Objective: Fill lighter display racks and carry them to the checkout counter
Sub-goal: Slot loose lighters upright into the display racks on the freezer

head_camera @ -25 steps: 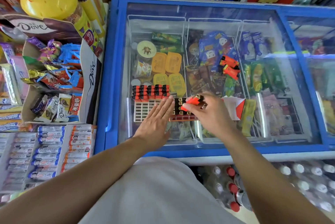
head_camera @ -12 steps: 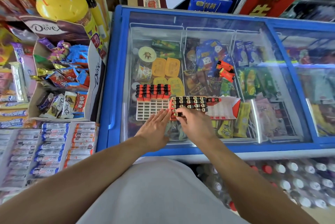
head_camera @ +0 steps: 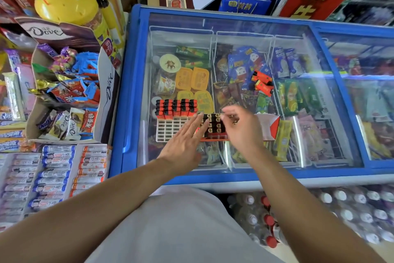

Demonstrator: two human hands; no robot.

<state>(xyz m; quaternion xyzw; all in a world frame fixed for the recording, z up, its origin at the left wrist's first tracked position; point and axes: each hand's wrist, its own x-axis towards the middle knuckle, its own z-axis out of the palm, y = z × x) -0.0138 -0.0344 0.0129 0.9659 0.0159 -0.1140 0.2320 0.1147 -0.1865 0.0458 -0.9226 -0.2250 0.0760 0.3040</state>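
A white display rack (head_camera: 168,131) lies on the freezer's glass lid (head_camera: 298,100). Its far rows hold red lighters with black tops (head_camera: 177,108); its near slots show bare. Right of it sits a red box of lighters (head_camera: 215,125), its flap (head_camera: 269,127) folded open. My left hand (head_camera: 183,143) lies flat with straight fingers across the rack's right end and the box's left edge. Hovering over the box, my right hand (head_camera: 241,132) has loosely bent fingers, and I see no lighter between them. A few loose orange lighters (head_camera: 262,82) lie farther back on the glass.
The blue-framed freezer (head_camera: 125,100) holds ice cream under glass. A Dove candy carton (head_camera: 70,92) and trays of candy rolls (head_camera: 55,173) stand to the left. Packs of bottled water (head_camera: 341,209) sit on the floor at the front right.
One second ago my right hand held an orange lighter over the box; that lighter is no longer in it. The hand dropped to the box's near edge, then lifted over its middle. My left hand barely moved.
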